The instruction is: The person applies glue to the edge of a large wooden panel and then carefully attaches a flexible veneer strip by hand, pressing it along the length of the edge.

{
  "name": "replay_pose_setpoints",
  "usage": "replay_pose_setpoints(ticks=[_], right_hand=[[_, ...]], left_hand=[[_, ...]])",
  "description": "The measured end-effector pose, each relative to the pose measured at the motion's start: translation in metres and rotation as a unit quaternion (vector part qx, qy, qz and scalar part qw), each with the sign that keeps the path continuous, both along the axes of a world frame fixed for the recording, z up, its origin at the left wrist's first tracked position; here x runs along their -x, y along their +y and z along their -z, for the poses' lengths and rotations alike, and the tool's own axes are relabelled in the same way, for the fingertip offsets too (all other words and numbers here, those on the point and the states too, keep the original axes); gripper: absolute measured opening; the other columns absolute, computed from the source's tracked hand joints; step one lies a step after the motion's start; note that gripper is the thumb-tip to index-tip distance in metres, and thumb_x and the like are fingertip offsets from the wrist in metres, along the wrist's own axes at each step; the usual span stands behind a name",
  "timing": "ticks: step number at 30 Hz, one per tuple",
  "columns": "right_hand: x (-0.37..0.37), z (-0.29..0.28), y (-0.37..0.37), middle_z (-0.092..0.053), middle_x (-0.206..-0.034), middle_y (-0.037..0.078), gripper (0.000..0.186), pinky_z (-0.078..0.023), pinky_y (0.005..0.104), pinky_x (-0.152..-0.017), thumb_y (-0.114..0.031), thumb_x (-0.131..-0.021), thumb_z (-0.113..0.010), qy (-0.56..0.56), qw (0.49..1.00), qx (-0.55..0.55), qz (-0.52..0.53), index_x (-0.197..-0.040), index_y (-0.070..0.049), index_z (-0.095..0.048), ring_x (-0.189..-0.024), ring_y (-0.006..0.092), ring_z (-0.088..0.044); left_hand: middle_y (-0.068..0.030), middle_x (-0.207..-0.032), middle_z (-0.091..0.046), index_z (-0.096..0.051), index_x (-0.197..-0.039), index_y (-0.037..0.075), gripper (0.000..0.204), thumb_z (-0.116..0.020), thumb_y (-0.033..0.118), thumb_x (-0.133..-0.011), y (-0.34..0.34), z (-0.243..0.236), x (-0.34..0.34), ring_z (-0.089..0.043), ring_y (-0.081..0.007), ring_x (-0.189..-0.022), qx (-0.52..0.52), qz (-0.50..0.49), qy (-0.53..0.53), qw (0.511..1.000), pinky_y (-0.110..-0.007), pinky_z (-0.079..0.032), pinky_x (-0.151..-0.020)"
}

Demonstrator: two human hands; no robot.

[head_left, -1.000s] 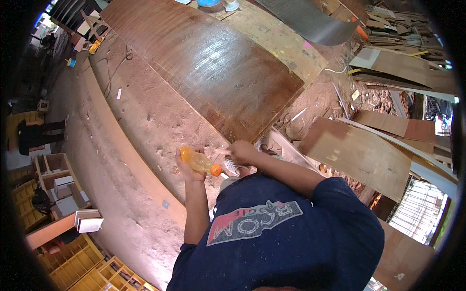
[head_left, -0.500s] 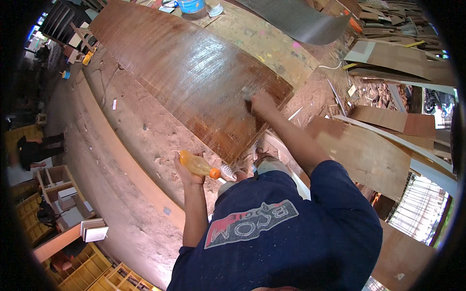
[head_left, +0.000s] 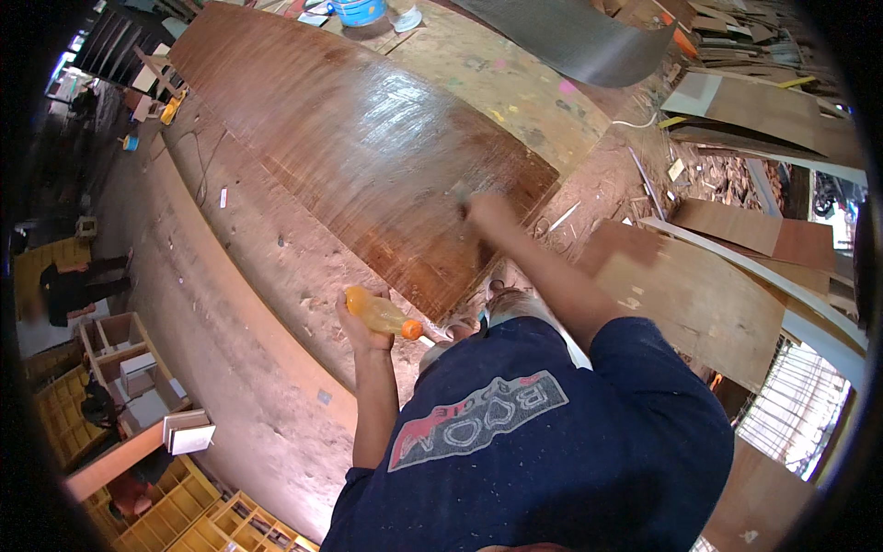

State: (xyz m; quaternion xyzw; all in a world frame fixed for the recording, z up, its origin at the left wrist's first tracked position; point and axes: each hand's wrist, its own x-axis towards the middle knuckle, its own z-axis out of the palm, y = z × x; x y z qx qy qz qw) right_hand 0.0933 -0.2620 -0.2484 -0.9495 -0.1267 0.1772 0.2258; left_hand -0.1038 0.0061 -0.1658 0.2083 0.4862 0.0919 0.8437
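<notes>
My left hand (head_left: 357, 331) is wrapped round a clear plastic bottle (head_left: 375, 313) with an orange cap and orange-yellow liquid inside. The bottle lies tilted, its cap pointing right toward my body. My right hand (head_left: 487, 213) is closed low over a long reddish-brown wooden board (head_left: 294, 138), close to its near right end. A small greyish thing (head_left: 462, 190) shows at its fingertips against the surface; blur hides what kind it is. The board's face looks wet, with streaks and a bright shine in the middle.
A paint-spotted worktop (head_left: 501, 78) extends beyond the board, bearing a blue tub (head_left: 359, 11) and a curved dark sheet (head_left: 589, 46). Wooden panels (head_left: 690, 304) lean at right. A long curved strip (head_left: 221, 248) runs along the floor at left, near a person (head_left: 78, 285) and yellow wooden frames.
My right hand has shifted a little left and toward me across the board, with the greyish thing. The bottle stays in my left hand, and the whole view has moved slightly.
</notes>
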Motion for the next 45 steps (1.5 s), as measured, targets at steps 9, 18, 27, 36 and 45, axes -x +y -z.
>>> replay_pose_setpoints(ticks=[9,18,27,36,45], right_hand=[[0.112,-0.059,0.091,-0.074,-0.101,0.022,0.038,-0.056,0.0495,-0.082,-0.042,-0.091,-0.066,0.181,0.974,-0.069,-0.119,-0.106,-0.010,-0.078,-0.092,0.0401,-0.072],[-0.024,-0.039,-0.130,-0.074,-0.105,0.018,0.046,-0.057,0.0478,-0.085,-0.017,-0.077,-0.066,-0.050,0.985,0.096,0.134,-0.122,-0.026,-0.075,-0.094,0.0404,-0.070],[0.199,-0.081,0.081,-0.070,-0.092,0.019,0.047,-0.055,0.0527,-0.080,-0.014,-0.079,-0.064,0.029,0.996,-0.048,-0.064,-0.124,-0.026,-0.074,-0.089,0.0400,-0.068],[0.192,-0.087,0.111,-0.072,-0.097,0.020,0.025,-0.053,0.0530,-0.083,-0.020,-0.083,-0.062,0.008,0.995,-0.030,-0.090,-0.104,-0.013,-0.075,-0.095,0.0434,-0.067],[0.166,-0.031,0.181,-0.072,-0.103,0.021,0.032,-0.054,0.0510,-0.087,-0.022,-0.087,-0.060,-0.070,0.963,-0.068,-0.250,-0.113,-0.009,-0.075,-0.097,0.0422,-0.068]], left_hand=[[-0.0097,-0.084,-0.061,-0.057,-0.099,0.009,0.044,-0.051,0.053,-0.102,0.024,-0.021,-0.004,-0.064,-0.0260,-0.076,0.009,-0.003,-0.046,0.999,-0.047,-0.060,-0.087],[-0.0107,-0.087,-0.061,-0.056,-0.102,0.010,0.041,-0.053,0.051,-0.101,0.049,-0.019,0.034,-0.063,-0.0269,-0.076,-0.008,-0.017,-0.007,1.000,-0.052,-0.057,-0.095],[-0.0116,-0.086,-0.062,-0.058,-0.102,0.009,0.043,-0.053,0.052,-0.101,0.071,-0.007,0.061,-0.064,-0.0284,-0.077,0.024,0.001,-0.025,0.999,-0.051,-0.059,-0.091],[-0.0103,-0.084,-0.061,-0.058,-0.100,0.008,0.042,-0.054,0.050,-0.101,0.099,-0.026,0.112,-0.063,-0.0261,-0.074,0.008,-0.041,-0.065,0.997,-0.049,-0.060,-0.090],[-0.0131,-0.083,-0.059,-0.056,-0.100,0.007,0.043,-0.051,0.050,-0.101,0.103,-0.033,0.144,-0.061,-0.0292,-0.075,-0.003,-0.105,-0.059,0.993,-0.053,-0.057,-0.092]])
